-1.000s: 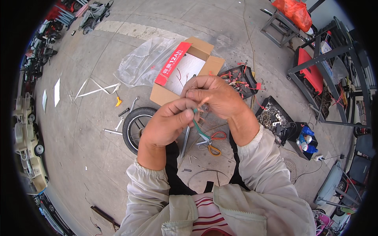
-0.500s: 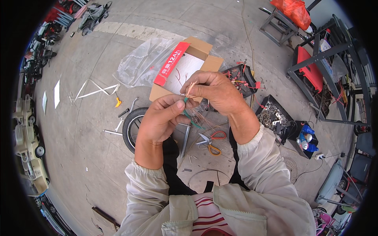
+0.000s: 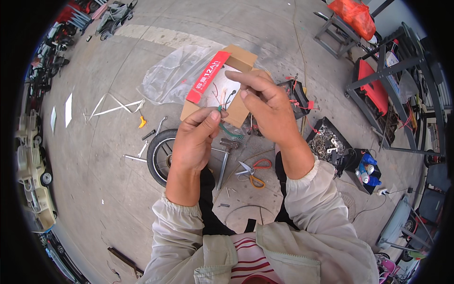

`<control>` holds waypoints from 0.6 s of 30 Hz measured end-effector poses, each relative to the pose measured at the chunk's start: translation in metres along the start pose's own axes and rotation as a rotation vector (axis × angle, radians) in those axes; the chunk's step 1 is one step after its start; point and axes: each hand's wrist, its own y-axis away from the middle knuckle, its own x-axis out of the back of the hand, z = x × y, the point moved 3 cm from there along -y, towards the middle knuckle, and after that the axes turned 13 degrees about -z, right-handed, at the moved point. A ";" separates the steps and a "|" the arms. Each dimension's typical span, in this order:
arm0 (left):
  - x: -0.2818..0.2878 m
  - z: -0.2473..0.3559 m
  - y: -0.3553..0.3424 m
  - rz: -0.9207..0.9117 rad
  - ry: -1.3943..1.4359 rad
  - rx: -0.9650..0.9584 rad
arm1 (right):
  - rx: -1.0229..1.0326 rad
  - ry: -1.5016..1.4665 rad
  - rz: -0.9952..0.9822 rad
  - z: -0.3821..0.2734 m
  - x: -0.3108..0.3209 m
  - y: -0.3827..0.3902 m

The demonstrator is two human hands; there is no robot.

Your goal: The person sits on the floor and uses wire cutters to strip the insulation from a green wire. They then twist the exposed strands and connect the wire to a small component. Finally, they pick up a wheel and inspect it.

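Reading the clock with twelve straight ahead of us, we raise both hands over the concrete floor. Our left hand point(image 3: 197, 139) pinches a thin green wire point(image 3: 228, 133) between thumb and forefinger, in front of the near edge of an open cardboard box point(image 3: 241, 59) that lies toward twelve.

Below the pinch the wire's long axis slants toward five o'clock, and its lower end curls round toward four. Above the pinch, pale bare strands point(image 3: 223, 98) point upward, a touch past twelve. Dark leads point(image 3: 230, 98) show just beside them against the box's white inside; we cannot tell whether they belong to the wire or lie behind it.

Our right hand point(image 3: 272, 106) is at three o'clock from the pinch, apart from the wire, with its thumb and forefinger spread; the forefinger reaches out toward ten, over the box. How its other fingers are curled we cannot fully see.

From the pinch, a hammer point(image 3: 229, 145) lies nearly at six, and scissors point(image 3: 257, 181) with orange handles lie at five, blades toward eleven. A spoked wheel point(image 3: 153, 154) rests at eight, partly behind our left forearm. Clear plastic sheeting point(image 3: 165, 75) spreads at ten, and a black tray point(image 3: 309, 137) of metal parts sits between three and four.
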 end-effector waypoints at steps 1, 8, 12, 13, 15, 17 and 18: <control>0.001 0.000 0.000 0.018 -0.001 -0.008 | 0.039 0.075 -0.020 -0.006 -0.001 0.001; 0.002 0.001 0.000 0.074 0.014 0.007 | 0.115 0.229 -0.011 -0.021 -0.004 0.002; 0.001 0.000 -0.001 0.092 0.015 0.009 | 0.073 0.177 0.034 -0.013 -0.008 0.002; 0.001 0.000 -0.001 0.094 0.015 0.010 | 0.073 0.152 0.045 -0.012 -0.010 0.002; 0.000 -0.002 -0.001 0.083 0.022 0.024 | 0.058 0.074 0.065 -0.010 -0.012 0.002; -0.001 -0.004 -0.002 0.064 0.020 0.046 | 0.029 -0.035 0.082 -0.005 -0.013 0.003; -0.002 -0.005 -0.002 0.051 0.013 0.062 | 0.028 -0.092 0.108 -0.002 -0.013 0.003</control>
